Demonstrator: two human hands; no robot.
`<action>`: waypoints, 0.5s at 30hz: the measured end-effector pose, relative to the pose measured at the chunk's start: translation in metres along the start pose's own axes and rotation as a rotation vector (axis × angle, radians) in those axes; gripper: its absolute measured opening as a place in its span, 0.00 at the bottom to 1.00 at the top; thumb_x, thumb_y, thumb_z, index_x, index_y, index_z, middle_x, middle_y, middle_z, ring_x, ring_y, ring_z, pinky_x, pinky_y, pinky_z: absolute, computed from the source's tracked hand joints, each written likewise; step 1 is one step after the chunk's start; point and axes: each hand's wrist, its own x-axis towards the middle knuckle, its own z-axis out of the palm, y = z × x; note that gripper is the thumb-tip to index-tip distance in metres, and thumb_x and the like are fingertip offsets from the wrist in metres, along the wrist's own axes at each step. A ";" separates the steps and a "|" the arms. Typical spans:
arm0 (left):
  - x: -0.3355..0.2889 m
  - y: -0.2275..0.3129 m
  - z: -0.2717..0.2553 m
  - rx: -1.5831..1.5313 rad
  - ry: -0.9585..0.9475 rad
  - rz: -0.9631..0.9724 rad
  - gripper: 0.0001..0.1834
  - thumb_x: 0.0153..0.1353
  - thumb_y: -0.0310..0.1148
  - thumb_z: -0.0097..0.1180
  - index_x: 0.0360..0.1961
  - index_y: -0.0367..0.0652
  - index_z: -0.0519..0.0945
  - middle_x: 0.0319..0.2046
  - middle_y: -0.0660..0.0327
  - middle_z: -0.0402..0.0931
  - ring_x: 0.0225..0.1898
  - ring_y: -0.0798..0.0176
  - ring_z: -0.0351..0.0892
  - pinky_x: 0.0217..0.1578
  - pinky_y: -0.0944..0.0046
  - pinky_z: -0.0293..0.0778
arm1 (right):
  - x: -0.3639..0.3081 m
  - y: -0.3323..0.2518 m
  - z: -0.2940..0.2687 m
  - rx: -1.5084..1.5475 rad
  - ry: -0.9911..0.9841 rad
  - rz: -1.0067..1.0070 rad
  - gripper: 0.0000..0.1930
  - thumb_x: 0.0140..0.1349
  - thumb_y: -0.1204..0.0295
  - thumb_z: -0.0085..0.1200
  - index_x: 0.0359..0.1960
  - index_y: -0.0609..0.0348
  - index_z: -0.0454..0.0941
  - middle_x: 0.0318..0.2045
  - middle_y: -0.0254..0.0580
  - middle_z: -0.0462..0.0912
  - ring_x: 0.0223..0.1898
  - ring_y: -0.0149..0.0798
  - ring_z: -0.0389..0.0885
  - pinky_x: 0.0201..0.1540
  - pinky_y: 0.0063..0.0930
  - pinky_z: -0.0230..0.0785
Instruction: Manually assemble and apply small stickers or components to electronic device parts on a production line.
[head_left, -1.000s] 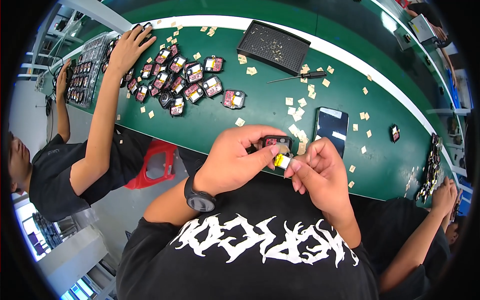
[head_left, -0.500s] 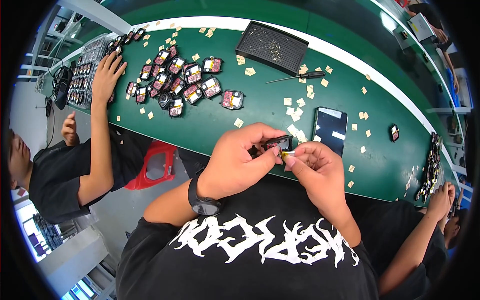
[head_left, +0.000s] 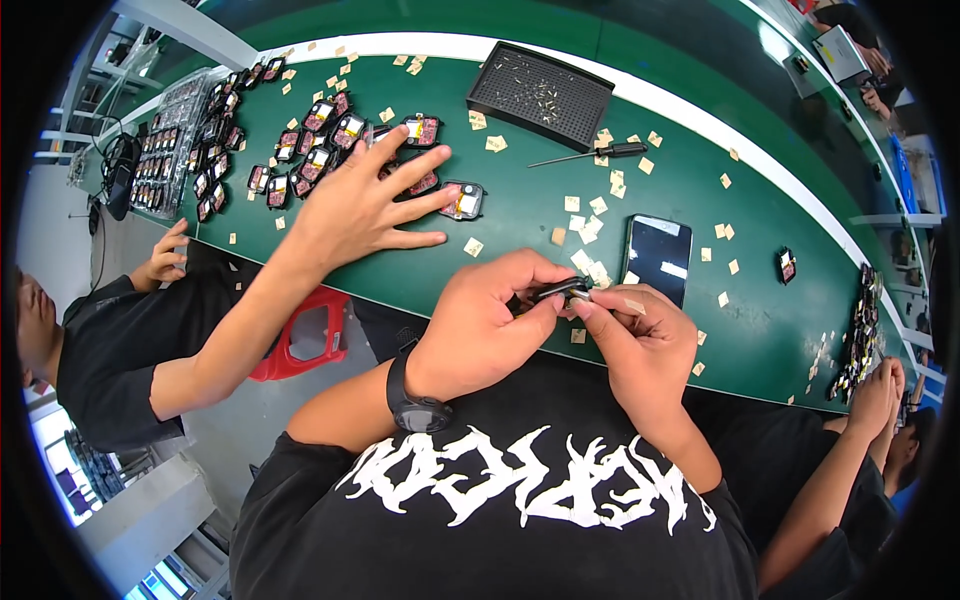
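My left hand point(head_left: 490, 325) is closed round a small black device casing point(head_left: 562, 288), tilted nearly edge-on, its inside mostly hidden. At the casing's right end, the thumb and fingers of my right hand point(head_left: 640, 335) pinch a small silvery part point(head_left: 577, 298), largely covered by the fingertips. A pale paper piece point(head_left: 634, 306) lies against my right fingers. Just beyond my hands are scattered cream paper squares point(head_left: 590, 265) and a dark-screened phone point(head_left: 658, 258). A co-worker's hand point(head_left: 370, 200) spreads over open casings point(head_left: 420, 130) with red circuit boards at the left.
A black tray point(head_left: 540, 95) with small metal pieces stands at the back, a screwdriver point(head_left: 590, 154) near it. Clear plastic trays point(head_left: 170, 150) of casings lie far left. One casing point(head_left: 786, 265) sits at right, near a heap of others point(head_left: 857, 340) beside another co-worker.
The co-worker's arm at left has swung right, over the open casings. In my hands the casing has tilted edge-on, and the silvery part with yellow is more hidden.
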 end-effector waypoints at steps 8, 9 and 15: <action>0.001 0.000 0.002 -0.205 -0.014 -0.197 0.13 0.69 0.19 0.53 0.53 0.33 0.76 0.51 0.55 0.82 0.45 0.71 0.81 0.37 0.70 0.80 | -0.003 -0.004 0.009 -0.156 0.041 -0.088 0.06 0.59 0.78 0.69 0.37 0.66 0.88 0.33 0.42 0.87 0.28 0.24 0.78 0.29 0.18 0.68; 0.001 -0.001 0.001 -0.213 -0.031 -0.171 0.13 0.69 0.19 0.53 0.54 0.33 0.76 0.51 0.55 0.82 0.45 0.71 0.81 0.37 0.70 0.80 | -0.003 -0.003 0.009 -0.161 0.046 -0.120 0.06 0.59 0.78 0.69 0.37 0.66 0.88 0.32 0.43 0.87 0.27 0.24 0.78 0.29 0.18 0.67; -0.002 -0.007 -0.005 -0.269 -0.116 -0.131 0.14 0.69 0.19 0.54 0.54 0.32 0.75 0.48 0.57 0.82 0.44 0.72 0.81 0.36 0.70 0.80 | 0.000 -0.002 0.002 -0.127 -0.020 -0.028 0.07 0.57 0.78 0.71 0.35 0.66 0.87 0.28 0.34 0.80 0.25 0.21 0.72 0.27 0.18 0.63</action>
